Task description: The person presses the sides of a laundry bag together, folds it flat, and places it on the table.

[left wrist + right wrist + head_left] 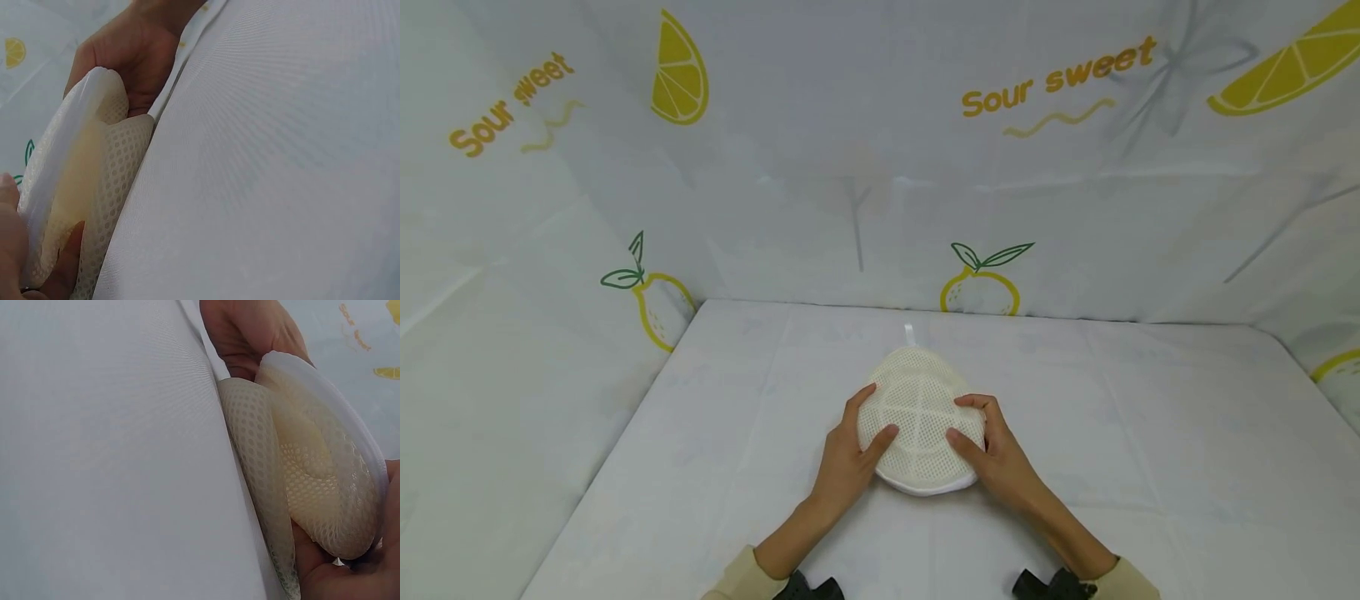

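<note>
A cream mesh laundry bag (920, 408), rounded and with a white edge band, is held between both hands over the middle of the table. My left hand (847, 454) grips its left side, thumb lying on the front mesh. On the opposite side my right hand (1003, 458) holds it the same way, thumb and index finger on the front. A small white loop (910, 334) sticks up from its far end. The left wrist view shows the bag (119, 165) side-on with a gap between its mesh layers. In the right wrist view, fingers reach beneath the domed mesh (312, 494).
The table (1150, 467) has a white cloth over it. Behind and at the sides hang white sheets (820, 125) printed with lemons and lettering. Black wrist straps (1051, 585) show near the cuffs at the front edge.
</note>
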{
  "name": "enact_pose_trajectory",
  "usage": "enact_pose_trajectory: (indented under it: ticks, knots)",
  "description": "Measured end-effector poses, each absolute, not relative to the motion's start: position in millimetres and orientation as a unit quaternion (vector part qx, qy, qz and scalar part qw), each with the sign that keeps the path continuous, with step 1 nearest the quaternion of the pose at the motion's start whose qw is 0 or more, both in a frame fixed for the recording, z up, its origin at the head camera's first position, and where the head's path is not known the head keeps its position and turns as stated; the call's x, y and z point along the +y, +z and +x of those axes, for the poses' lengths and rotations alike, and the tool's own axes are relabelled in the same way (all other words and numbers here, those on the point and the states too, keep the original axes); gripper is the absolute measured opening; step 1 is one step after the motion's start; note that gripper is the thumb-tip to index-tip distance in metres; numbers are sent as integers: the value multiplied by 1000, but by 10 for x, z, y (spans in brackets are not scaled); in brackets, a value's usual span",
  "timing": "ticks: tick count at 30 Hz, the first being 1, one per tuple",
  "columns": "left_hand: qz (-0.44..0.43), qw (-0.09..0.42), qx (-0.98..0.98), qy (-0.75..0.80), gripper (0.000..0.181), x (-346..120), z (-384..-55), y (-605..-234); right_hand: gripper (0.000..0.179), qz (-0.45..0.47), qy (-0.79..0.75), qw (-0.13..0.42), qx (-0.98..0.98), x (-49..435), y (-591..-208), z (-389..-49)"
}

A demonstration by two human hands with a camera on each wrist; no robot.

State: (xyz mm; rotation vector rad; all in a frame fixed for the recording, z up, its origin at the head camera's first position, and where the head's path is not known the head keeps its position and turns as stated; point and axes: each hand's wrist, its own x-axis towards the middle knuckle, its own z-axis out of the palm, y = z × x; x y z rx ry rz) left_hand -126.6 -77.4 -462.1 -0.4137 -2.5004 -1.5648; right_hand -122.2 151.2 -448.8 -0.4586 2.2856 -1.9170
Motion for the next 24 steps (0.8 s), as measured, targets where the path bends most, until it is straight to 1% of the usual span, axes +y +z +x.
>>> enact_pose_trajectory:
  ticks: [5, 10, 17, 22, 24]
  knots:
    - [-122, 82, -847, -511, 69, -779, -1267, -4615, 44, -133, -627, 54, 766, 1490, -4466, -1227]
    - [-108, 68, -850, -511, 74, -780, -1263, -4600, 45, -112, -593, 28, 797, 1465, -4454, -1220]
    - [-101, 73, -852, -508, 76, -763, -1240, -4576, 46, -101, -556, 12, 825, 1459, -4436, -1206]
    - [-102, 82, -861, -491, 75, -756, -1210, -4557, 53, -99, -541, 9, 835, 1461, -4438, -1185]
    - [-102, 86, -865, -484, 74, -757, -1205, -4552, 57, -104, -525, 1, 845, 1466, -4442, -1178]
